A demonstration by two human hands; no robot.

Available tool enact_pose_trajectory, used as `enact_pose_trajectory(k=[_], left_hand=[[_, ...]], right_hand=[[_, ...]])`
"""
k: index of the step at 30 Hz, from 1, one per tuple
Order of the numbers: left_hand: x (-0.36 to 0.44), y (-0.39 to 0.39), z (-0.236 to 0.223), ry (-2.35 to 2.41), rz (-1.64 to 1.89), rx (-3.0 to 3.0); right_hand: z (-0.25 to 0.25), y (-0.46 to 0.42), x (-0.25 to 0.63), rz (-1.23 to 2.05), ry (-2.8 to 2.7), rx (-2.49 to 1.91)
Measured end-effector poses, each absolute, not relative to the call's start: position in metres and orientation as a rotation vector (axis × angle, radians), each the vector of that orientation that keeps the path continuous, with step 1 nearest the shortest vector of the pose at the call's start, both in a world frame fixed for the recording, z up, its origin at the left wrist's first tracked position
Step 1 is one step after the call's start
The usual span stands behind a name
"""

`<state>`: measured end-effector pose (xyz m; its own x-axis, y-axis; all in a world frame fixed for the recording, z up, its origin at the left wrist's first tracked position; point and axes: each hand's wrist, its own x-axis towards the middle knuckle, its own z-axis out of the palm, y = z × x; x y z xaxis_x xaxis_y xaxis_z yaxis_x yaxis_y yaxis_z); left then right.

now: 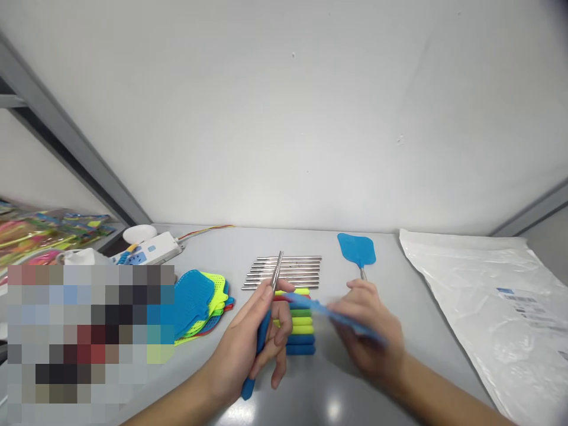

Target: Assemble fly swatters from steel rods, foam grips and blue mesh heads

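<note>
My left hand (pixel 255 340) is closed around a blue handle (pixel 265 331) with a thin metal rod (pixel 277 269) standing up from it at a tilt. In my right hand (pixel 373 331) is a blue fly swatter head (pixel 341 319), seen nearly edge-on and blurred by motion; its tip is close to my left hand, apart from the rod's end. Between and behind my hands lie a stack of coloured handles (pixel 302 340) and a row of metal rods (pixel 288 269). Beyond my right hand lies a blue fly swatter (pixel 357 248), its rod partly hidden by my fingers.
Blue, yellow and red swatter heads (pixel 195 302) are piled on the left of the grey table (pixel 337 390). Behind them are a white power strip (pixel 155 249) and a white round dish (pixel 139 234). A white plastic bag (pixel 479 296) covers the right side. The near left is pixelated.
</note>
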<state>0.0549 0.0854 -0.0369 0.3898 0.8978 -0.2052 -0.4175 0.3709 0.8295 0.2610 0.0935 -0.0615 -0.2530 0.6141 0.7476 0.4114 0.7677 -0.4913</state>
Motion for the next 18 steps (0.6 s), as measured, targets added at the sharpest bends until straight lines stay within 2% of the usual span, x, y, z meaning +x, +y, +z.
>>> enact_pose_trajectory(k=[4, 7, 11, 18], left_hand=[[0.059, 0.078, -0.047, 0.66, 0.873, 0.845], [0.063, 0.069, -0.061, 0.677, 0.693, 0.882], [0.069, 0.06, -0.072, 0.784, 0.51, 0.977], [0.07, 0.064, -0.06, 0.808, 0.57, 0.931]], right_hand=[[-0.056, 0.098, 0.257, 0.815, -1.134, -1.097], [-0.054, 0.105, 0.251, 1.106, -0.853, -1.092], [-0.054, 0.111, 0.249, 1.24, -0.848, -1.045], [-0.056, 0.111, 0.251, 1.343, -0.877, -0.934]])
